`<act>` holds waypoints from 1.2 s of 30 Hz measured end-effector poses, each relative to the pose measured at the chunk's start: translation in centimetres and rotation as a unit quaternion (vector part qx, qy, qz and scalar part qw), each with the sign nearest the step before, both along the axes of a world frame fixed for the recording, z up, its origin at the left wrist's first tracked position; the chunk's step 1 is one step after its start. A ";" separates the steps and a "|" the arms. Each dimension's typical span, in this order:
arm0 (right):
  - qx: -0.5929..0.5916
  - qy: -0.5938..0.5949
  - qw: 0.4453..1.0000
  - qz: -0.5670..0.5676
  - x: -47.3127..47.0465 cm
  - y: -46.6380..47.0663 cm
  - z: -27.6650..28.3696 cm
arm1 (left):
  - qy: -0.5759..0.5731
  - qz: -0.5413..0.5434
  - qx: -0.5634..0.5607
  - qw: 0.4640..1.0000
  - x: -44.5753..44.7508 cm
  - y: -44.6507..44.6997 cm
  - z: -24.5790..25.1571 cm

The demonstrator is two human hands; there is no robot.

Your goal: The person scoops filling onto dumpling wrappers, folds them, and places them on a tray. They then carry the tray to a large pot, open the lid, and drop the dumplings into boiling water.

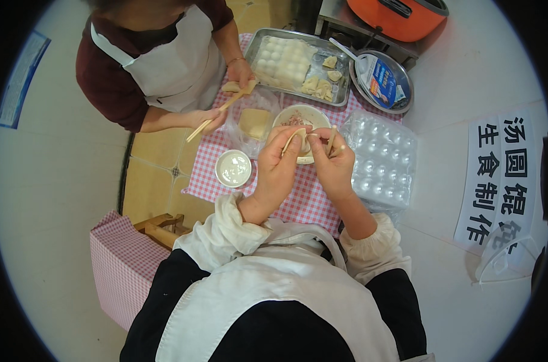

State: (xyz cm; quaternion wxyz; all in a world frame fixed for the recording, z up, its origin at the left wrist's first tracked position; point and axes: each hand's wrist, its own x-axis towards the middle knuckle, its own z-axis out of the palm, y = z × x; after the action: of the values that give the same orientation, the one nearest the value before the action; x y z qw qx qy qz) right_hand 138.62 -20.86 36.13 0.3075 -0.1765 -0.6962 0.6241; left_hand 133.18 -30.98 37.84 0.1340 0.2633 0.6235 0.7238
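Over a bowl of minced meat filling (318, 118), both of my hands pinch a partly folded wonton wrapper (302, 132). My left hand (277, 168) grips its left side between thumb and fingers. At the other side, my right hand (333, 169) pinches the dough and also keeps a pair of chopsticks (332, 138) tucked in its fingers. My fingers hide most of the wrapper, so any filling in it cannot be made out. A stack of square wrappers (255, 123) lies in a plastic bag left of the bowl. Nearer me stands a small bowl of whitish liquid (233, 168).
Across the table, a co-worker's hands (241, 72) hold a wrapper and chopsticks. A metal tray (296, 96) carries covered white balls and several folded wontons. Clear plastic packaging trays (382, 158) lie right, below stacked metal bowls (405, 97). A checked tablecloth (301, 194) covers the table.
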 end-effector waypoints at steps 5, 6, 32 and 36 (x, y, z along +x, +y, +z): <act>0.201 0.046 0.977 0.050 0.3 0.8 0.8 | -0.050 -0.005 -0.096 0.994 -0.9 -0.5 -1.9; 0.200 0.032 0.977 0.070 0.4 0.8 1.0 | -0.046 -0.017 -0.111 0.993 -1.0 -0.7 -2.3; 0.216 -0.037 0.959 0.182 3.6 0.2 -1.2 | -0.204 -0.184 -0.132 0.952 1.8 -4.0 -2.0; 0.239 -0.039 0.955 0.174 3.6 0.0 -1.6 | -0.234 -0.190 -0.123 0.945 1.8 -3.9 -2.4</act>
State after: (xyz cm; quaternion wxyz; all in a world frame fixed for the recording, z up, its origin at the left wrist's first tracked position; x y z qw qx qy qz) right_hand 142.19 -20.84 34.53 0.2001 0.0020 -0.8563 0.4761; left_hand 135.00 -34.87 35.45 0.4430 0.1815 0.5973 0.6434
